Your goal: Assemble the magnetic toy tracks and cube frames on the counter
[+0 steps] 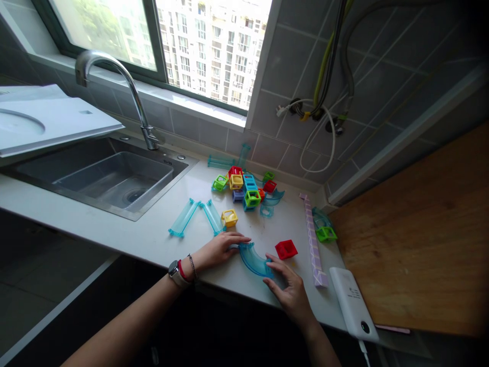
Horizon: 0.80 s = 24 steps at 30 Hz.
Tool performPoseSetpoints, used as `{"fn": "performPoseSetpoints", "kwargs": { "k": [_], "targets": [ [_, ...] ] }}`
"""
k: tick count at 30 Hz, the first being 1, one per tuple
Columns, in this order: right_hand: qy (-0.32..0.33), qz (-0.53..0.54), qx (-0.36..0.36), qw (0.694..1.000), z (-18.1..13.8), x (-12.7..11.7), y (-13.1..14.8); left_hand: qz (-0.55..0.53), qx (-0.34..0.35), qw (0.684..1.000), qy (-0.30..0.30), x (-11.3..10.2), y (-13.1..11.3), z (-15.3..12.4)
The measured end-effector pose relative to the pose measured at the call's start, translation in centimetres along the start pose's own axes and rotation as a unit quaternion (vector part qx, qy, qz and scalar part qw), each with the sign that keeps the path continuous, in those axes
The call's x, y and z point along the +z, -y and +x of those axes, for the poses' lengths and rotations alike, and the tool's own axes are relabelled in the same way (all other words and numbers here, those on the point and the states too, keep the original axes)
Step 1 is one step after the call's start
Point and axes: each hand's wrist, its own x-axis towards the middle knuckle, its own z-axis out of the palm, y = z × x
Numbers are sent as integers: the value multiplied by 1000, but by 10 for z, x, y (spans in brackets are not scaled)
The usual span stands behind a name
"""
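Your fingers (237,237) on the left hand (218,251) lie stretched out and close together, flat on the bench (153,237). Their tips touch the upper end of a clear blue curved track piece (252,261). On your right hand (291,291) the fingers are spread apart, with the tips resting on the lower end of the same curve. Neither hand is wrapped round it.

The curved track piece lies flat near the front edge of the bench, between your two hands. A red cube (286,249) sits just beside it, a little beyond your right fingertips and apart from them. A yellow cube (229,217) stands just beyond your left hand, next to two straight blue track pieces (184,218) that lie in a V.

Farther back, a pile of coloured cubes (246,188) and blue parts crowds near the tiled wall. To the right, a lilac strip (314,244) runs from back to front, with a green cube (326,234) beside it and a white power bank (353,304) near its front end. A wooden board (416,229) lies right of those. A sink (76,164) with a tap (130,92) is set in the bench to your left. You wear a watch (174,269) on your left wrist.
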Motion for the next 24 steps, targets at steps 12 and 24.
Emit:
{"fn": "performPoseSetpoints", "kwargs": {
  "k": [12, 24],
  "targets": [
    [-1, 38, 33, 999, 3, 2, -11, -44, -55, 995, -68, 6, 0, 0],
    [-110, -60, -5, 992, 20, 24, -7, -58, -42, 987, -144, 6, -3, -2]
  ]
}}
